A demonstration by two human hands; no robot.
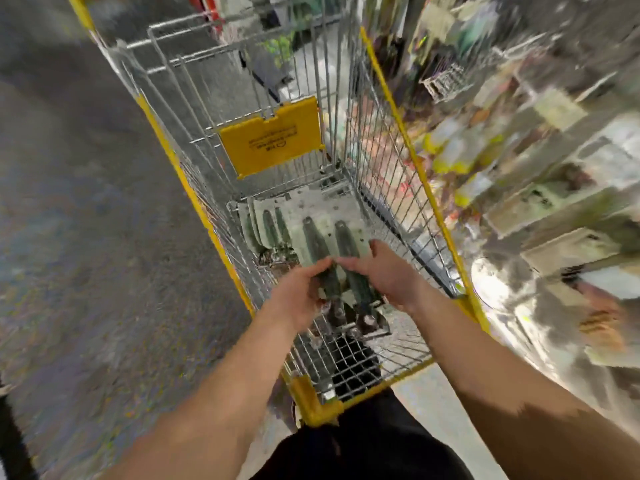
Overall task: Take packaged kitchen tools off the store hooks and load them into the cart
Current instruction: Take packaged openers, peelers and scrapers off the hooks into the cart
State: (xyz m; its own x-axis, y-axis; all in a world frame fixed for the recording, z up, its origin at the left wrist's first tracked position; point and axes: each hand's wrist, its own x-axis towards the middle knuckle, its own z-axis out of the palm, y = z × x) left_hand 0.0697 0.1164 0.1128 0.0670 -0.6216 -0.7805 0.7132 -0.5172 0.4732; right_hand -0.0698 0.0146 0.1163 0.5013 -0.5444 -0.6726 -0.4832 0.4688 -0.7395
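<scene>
Wire shopping cart with yellow trim fills the middle of the frame, running from 6 o'clock up toward 12. A yellow plastic flap hangs on its far inner panel. Store shelving sits at 3 o'clock, heavily blurred; the hooks are not readable there. Grey floor from 7 to 11 o'clock.

Inside the cart, on its wire bottom, lies a pile of carded tools, pale backing cards with dark green handles, fanned toward 11 o'clock of the hands.

Just over that pile, at frame centre, both hands hold a two-handled pack: two dark green handles side by side on a pale card, metal ends pointing toward 6 o'clock. Whether it already rests on the pile cannot be told.

Left hand grips the pack from its 9 o'clock edge, fingers curled over the top of the left handle. Right hand grips from the 3 o'clock edge, fingers wrapped across the right handle, thumb hidden.

Handling guess: light overall, weight biased to the metal ends. Card likely stiff but bendy, plastic blister slick, so it may flex or slide if held by a corner. Not fragile; edges of the tools probably covered. Best hold is across the handles or both long card edges, as now. A low release onto the pile should do.
</scene>
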